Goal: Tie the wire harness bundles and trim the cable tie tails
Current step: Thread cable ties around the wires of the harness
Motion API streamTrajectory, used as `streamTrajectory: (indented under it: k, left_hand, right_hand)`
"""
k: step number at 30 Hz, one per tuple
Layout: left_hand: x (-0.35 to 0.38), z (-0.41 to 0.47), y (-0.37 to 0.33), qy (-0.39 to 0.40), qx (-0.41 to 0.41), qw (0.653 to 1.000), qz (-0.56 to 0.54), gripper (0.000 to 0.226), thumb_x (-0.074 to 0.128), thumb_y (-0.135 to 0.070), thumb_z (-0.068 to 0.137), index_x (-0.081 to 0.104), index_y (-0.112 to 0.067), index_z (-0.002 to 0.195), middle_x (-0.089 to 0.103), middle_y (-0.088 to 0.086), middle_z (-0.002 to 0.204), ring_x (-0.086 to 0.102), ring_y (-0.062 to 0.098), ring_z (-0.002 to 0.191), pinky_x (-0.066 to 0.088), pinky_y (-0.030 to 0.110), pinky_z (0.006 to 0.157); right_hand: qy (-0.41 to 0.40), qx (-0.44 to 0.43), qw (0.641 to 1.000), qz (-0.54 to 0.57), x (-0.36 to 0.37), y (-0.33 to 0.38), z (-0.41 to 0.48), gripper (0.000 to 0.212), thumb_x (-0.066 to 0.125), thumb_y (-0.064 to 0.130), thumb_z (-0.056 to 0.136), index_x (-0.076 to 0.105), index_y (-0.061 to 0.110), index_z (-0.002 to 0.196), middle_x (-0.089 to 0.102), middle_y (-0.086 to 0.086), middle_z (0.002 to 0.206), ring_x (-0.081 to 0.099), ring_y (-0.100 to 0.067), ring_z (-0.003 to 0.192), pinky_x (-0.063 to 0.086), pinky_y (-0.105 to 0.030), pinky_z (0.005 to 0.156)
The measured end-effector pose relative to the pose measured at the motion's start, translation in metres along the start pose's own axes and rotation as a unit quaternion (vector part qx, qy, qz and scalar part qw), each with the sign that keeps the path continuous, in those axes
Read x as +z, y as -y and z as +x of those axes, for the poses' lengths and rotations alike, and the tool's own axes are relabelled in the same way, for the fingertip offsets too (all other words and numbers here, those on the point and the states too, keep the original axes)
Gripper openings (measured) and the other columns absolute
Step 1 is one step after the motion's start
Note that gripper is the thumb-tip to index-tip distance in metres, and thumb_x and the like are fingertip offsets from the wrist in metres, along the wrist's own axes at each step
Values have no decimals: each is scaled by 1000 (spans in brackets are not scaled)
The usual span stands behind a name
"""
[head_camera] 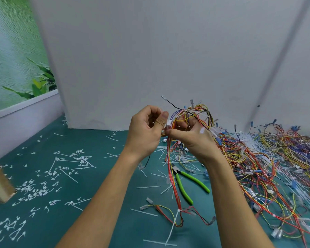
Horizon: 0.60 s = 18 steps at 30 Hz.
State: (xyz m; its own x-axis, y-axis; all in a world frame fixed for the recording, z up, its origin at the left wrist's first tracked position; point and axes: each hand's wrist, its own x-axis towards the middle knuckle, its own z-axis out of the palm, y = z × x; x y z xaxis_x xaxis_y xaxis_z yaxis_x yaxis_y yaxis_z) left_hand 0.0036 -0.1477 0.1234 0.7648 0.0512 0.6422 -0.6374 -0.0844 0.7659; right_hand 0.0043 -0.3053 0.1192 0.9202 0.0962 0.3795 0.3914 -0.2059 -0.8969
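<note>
— Above the green mat (100, 178), in front of the white wall (150, 59), why do you hold the wire harness bundle (193, 111) so high?

— Up here the long wires hang down free to the mat, so I see which ones belong together. My right hand (191, 140) has its fingers curled around the looped part, so the loop cannot open. My left hand (145, 129) is just to the left of it, thumb and forefinger closed together on a small white piece (168, 124) at the bundle.

— Is that white piece a cable tie?

— I cannot tell it surely; it is small and half hidden by my thumb. It may be a tie or a connector.

— And the cutters (184, 183)?

— They lie on the mat near me, under my hands, handles spread. Both hands are busy with the wires, so I think the cutters wait there for the trimming.

— Trimming of what?

— Low on the same bundle, near me, one tie (179, 211) is already closed, and its tail (172, 228) is long and not yet cut.

— Why is the mat divided so?

— The pile of harnesses (268, 158) is on the right, beside my right arm. The cut tails (34, 191) lie on the left, well apart from it, so I judge they do not mix with the work.
</note>
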Motion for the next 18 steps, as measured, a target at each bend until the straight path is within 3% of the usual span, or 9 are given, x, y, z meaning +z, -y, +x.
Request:
streamTrajectory:
  k: [1, 2, 5, 7, 11, 15, 18]
  left_hand:
    - [0, -1, 0, 2, 2, 1000, 7, 15, 66, -18, 98, 59, -21, 84, 61, -3, 71, 57, 11, 66, 53, 35, 65]
    - [0, -1, -1, 3, 5, 1000, 12, 15, 66, -19, 98, 59, -20, 84, 61, 1, 73, 57, 13, 67, 53, 38, 67]
    - [1, -2, -2, -1, 6, 1000, 17, 15, 65, -19, 98, 59, -16, 84, 60, 7, 73, 55, 17, 67, 52, 43, 67]
    - [0, -1, -2, -2, 1, 1000, 27, 17, 65, -20, 99, 59, -17, 83, 60, 5, 72, 55, 17, 68, 52, 45, 68]
    - [1, -2, -1, -2, -3, 1000, 26, 18, 65, -19, 98, 59, -19, 82, 60, 2, 72, 55, 15, 68, 52, 43, 69]
    - [2, -1, 1, -9, -2, 1000, 26, 17, 65, -20, 98, 59, -19, 82, 62, 5, 74, 56, 15, 68, 52, 43, 68]
    - [4, -3, 3, -19, -4, 1000, 16, 18, 64, -21, 99, 58, -17, 82, 60, 8, 73, 54, 14, 67, 52, 41, 66]
  right_hand:
    - [0, -8, 1000, -8, 1, 0, -1, 17, 83, 38, 67, 69, 42, 77, 67, 20, 65, 63, 7, 62, 51, -10, 64]
    - [-5, -9, 1000, -20, 1, -1, -1, 18, 82, 40, 65, 68, 44, 76, 67, 20, 65, 61, 8, 61, 52, -14, 63]
    - [-2, 4, 1000, -7, -1, -2, 4, 31, 84, 37, 63, 63, 22, 79, 74, 2, 77, 73, -16, 82, 60, -53, 87]
    - [21, -10, 999, 33, 0, -3, 6, 35, 83, 26, 67, 51, 17, 73, 71, -12, 79, 75, -28, 81, 58, -62, 89]
    - [19, -28, 996, 77, 3, -2, 6, 22, 75, 21, 68, 54, 21, 68, 66, -13, 72, 76, -26, 76, 64, -50, 78]
    - [14, -27, 995, 100, 3, 1, 6, 40, 73, 16, 68, 44, -11, 75, 59, -28, 74, 72, -22, 70, 62, -34, 71]
    - [20, -38, 994, 103, 5, 6, 4, 23, 66, 1, 78, 44, -1, 70, 62, -22, 73, 71, -20, 68, 60, -29, 70]
